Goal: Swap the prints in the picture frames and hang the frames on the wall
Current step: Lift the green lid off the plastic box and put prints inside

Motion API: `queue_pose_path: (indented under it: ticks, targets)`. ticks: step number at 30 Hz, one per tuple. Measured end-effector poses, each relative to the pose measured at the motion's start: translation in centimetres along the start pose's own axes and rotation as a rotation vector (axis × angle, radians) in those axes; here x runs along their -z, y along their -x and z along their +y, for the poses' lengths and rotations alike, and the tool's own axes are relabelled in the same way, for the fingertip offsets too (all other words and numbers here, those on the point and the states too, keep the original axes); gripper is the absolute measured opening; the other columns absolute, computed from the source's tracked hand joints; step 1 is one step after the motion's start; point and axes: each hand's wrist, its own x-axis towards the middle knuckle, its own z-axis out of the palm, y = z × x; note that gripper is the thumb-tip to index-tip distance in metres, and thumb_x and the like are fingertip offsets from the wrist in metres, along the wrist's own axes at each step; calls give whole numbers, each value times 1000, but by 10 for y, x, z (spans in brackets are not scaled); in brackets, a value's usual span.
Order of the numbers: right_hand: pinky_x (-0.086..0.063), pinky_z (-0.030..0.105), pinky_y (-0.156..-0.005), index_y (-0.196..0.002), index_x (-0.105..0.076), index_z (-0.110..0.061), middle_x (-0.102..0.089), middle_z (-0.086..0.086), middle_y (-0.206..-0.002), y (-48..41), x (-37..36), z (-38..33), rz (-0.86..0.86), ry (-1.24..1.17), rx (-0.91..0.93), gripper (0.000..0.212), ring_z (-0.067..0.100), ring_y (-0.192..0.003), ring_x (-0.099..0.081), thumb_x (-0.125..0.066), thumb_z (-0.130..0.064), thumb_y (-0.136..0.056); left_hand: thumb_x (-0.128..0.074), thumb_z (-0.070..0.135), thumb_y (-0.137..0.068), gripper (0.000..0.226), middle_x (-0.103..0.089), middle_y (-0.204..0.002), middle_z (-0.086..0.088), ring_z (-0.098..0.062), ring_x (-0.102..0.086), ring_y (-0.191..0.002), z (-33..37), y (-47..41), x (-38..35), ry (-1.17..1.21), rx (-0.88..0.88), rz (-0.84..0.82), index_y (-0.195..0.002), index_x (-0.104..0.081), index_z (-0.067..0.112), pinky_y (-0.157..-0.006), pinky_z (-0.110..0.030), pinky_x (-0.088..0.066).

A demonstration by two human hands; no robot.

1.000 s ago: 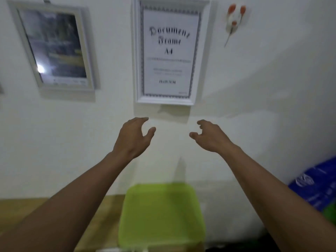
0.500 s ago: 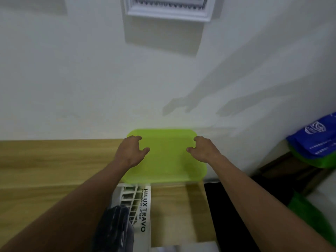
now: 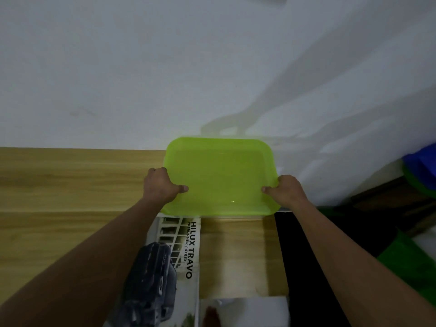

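Your left hand (image 3: 161,185) grips the left edge of the green tray (image 3: 221,175), thumb pressed on top. Your right hand (image 3: 286,191) grips the right edge the same way. The tray is at the back of the wooden bench (image 3: 70,185), close to the white wall (image 3: 141,67); whether it rests there or is lifted cannot be told. Its near edge overlaps the top of a car print (image 3: 188,251) lettered HILUX TRAVO, lying flat on the bench between your forearms. A second print (image 3: 243,312) shows at the bottom, just right of it. A blue bag (image 3: 422,164) sits off to your right.
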Motion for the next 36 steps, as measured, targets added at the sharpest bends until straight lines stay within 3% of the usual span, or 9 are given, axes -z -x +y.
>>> queue_pose_path:
  ticks: [4,10,14,17,19,22,26,31,36]
  targets:
    - [-35,27,-46,-90,-69,3,-66,15,-89,-2,4,-1,10,-78,-37,48,25,-72,-57,-85,-39,-72,-89,57,-45,81,-65,-107,-14,-32,-60,-98,-2,-8,-4,105,52,-16,-106,-66,9,-81,-42,-54]
    - [-45,29,-61,-96,-73,1,-70,13,-92,0,5,0,20,-174,-12,43,25,-76,-62,-87,-33,-72,-94,40,-49,71,-69,-104,-11,-31,-65,-92,-3,-7,-4,242,89,8,-105,-67,6,-69,-34,-49]
    - [-49,31,-67,-96,-72,0,-72,13,-95,1,5,0,11,-204,-14,41,26,-80,-65,-87,-30,-72,-95,37,-49,67,-70,-101,-13,-30,-66,-88,-4,-9,-5,252,107,-7,-101,-69,4,-68,-34,-50]
    - [-55,35,-76,-99,-72,0,-73,14,-102,-3,1,2,0,-248,-21,41,27,-87,-67,-88,-26,-71,-95,43,-44,74,-70,-103,-12,-31,-65,-93,-6,-14,-6,236,117,-30,-103,-69,6,-76,-39,-55]
    - [-55,38,-84,-111,-68,2,-70,17,-112,-7,1,4,-9,-266,-29,53,29,-97,-67,-89,-25,-70,-95,46,-40,80,-68,-106,-12,-31,-64,-96,-6,-19,-6,212,123,-57,-105,-68,8,-81,-42,-56]
    - [-50,36,-93,-139,-48,4,-59,17,-133,-14,4,2,-67,-347,-50,87,31,-117,-60,-89,-29,-70,-94,51,-36,89,-66,-109,-12,-32,-62,-100,-9,-27,-4,167,128,-80,-108,-65,8,-84,-43,-54]
    - [-56,35,-83,-114,-69,-1,-69,14,-115,-23,6,0,-105,-310,-15,61,27,-100,-67,-90,-35,-68,-94,52,-36,92,-64,-112,-12,-33,-59,-104,-9,-32,-5,132,126,-90,-111,-63,9,-86,-43,-53]
    - [-47,29,-73,-109,-67,-2,-64,8,-100,-21,3,0,-68,-320,5,51,24,-89,-62,-90,-26,-70,-94,50,-38,91,-65,-111,-13,-34,-58,-106,-10,-34,-8,127,101,-83,-113,-63,8,-87,-44,-52]
    - [-47,28,-71,-102,-68,-6,-67,10,-104,-22,-2,0,-42,-310,25,42,23,-86,-61,-89,-25,-71,-93,53,-33,97,-64,-112,-13,-34,-59,-104,-11,-35,-10,148,112,-66,-115,-62,11,-87,-46,-53]
